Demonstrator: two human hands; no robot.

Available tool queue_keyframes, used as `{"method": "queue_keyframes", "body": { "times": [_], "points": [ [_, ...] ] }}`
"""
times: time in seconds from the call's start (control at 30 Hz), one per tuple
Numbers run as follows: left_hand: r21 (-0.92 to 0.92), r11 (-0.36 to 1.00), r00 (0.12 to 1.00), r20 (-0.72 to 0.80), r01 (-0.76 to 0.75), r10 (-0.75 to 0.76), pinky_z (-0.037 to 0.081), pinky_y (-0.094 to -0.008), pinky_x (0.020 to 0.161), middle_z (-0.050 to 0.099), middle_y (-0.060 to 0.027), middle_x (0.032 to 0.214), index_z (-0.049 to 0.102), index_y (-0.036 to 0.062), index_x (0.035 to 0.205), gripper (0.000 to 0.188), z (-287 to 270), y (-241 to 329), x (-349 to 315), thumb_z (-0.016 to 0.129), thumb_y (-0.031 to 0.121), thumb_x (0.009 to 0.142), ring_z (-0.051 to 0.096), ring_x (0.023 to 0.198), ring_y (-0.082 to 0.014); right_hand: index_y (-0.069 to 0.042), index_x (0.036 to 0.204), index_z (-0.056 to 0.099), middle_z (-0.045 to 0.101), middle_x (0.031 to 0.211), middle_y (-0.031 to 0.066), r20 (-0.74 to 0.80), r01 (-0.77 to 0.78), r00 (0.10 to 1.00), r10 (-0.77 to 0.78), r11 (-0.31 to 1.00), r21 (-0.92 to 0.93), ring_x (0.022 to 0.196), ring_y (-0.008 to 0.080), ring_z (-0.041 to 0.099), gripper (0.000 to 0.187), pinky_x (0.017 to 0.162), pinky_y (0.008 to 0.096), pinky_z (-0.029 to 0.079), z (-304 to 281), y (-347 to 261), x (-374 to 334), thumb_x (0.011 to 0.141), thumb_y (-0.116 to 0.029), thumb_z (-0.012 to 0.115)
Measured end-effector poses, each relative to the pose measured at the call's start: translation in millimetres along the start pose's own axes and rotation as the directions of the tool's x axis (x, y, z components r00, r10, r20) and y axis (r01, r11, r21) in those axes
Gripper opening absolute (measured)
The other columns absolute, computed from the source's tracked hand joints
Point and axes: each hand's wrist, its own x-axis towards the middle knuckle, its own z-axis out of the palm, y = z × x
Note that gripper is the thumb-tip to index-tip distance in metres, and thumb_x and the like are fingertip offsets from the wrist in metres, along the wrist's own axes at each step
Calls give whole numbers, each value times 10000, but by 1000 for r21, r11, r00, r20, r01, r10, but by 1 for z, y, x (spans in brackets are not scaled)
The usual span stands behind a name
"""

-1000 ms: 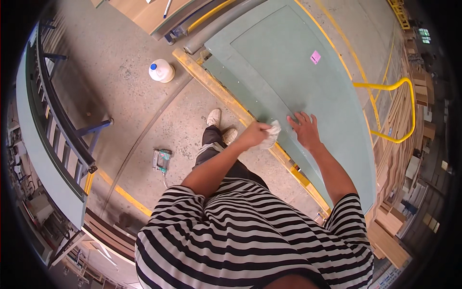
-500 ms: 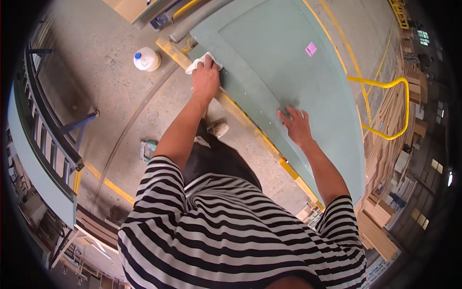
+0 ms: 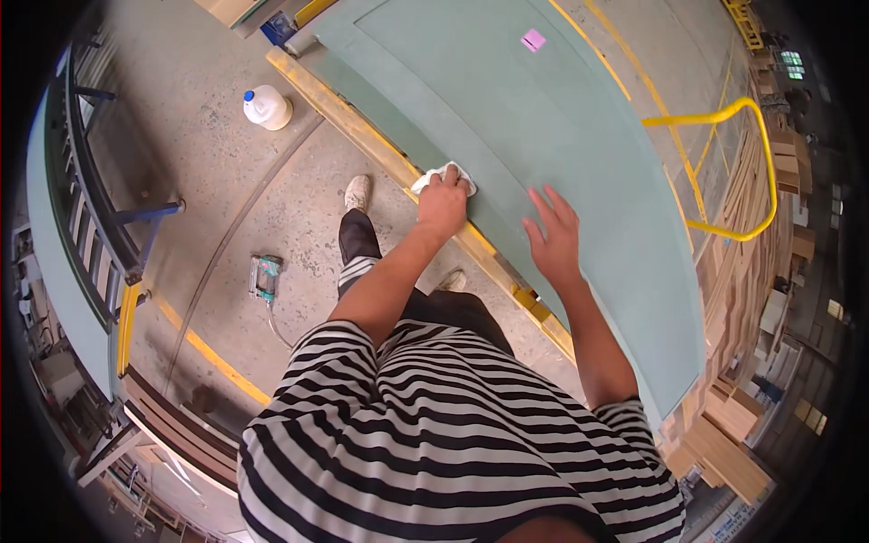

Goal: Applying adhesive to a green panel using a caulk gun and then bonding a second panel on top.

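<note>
A large grey-green door panel [image 3: 471, 90] with a recessed border lies on a yellow-edged support. My left hand [image 3: 444, 206] presses a white cloth [image 3: 459, 176] onto the panel's near edge, the fingers bunched over it. Further right, my right hand [image 3: 554, 237] hovers over or just touches the panel, fingers spread and nothing in them; whether it makes contact I cannot tell. A small pink label [image 3: 533, 40] is stuck on the panel's far part.
A white jug with a blue cap [image 3: 267, 108] stands on the concrete floor at left. Below it lies a teal power tool [image 3: 264, 276] with a hose. A yellow tubular handle [image 3: 769, 172] rises beyond the panel; a dark metal rack [image 3: 83, 181] stands far left.
My left hand and the cloth have slid along the panel's edge toward me and to the right. My right hand has lifted or shifted slightly. My body has stepped along, and the view has shifted.
</note>
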Motion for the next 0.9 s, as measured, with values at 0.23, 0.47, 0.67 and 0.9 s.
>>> {"method": "queue_keyframes", "body": {
  "times": [0.23,0.47,0.67,0.9],
  "points": [
    [9,1000,997,80,-10,10,545,-399,771,541,-95,1200,660,106,1007,289,19,70,-40,644,101,718,585,982,-325,-116,1267,586,528,1299,168,56,-268,962,265,963,35,1173,345,505,470,984,433,396,-61,25,-218,817,-172,707],
    [-836,429,932,245,342,-265,476,-359,908,633,-162,1162,617,48,1164,400,33,63,-54,509,27,779,600,1055,-283,-80,1226,600,557,1260,178,173,-381,912,371,924,27,1172,366,512,414,1000,437,404,-104,31,-275,831,-164,694],
    [-975,221,682,-166,-6,-712,436,-333,963,549,-153,1272,401,5,1387,549,-1,-26,18,411,-47,841,538,1131,-247,-63,1216,603,597,1190,189,56,-600,800,598,792,113,1148,363,539,387,988,438,416,-116,61,-304,840,-127,669],
    [-940,342,674,-255,-4,-694,419,-312,959,581,-167,1211,488,-36,1288,417,18,9,29,446,-2,874,550,1113,-229,-151,1374,472,442,1427,110,359,-192,860,363,881,-432,1337,291,385,465,1089,520,266,-69,121,-219,916,-127,543]
  ]
}}
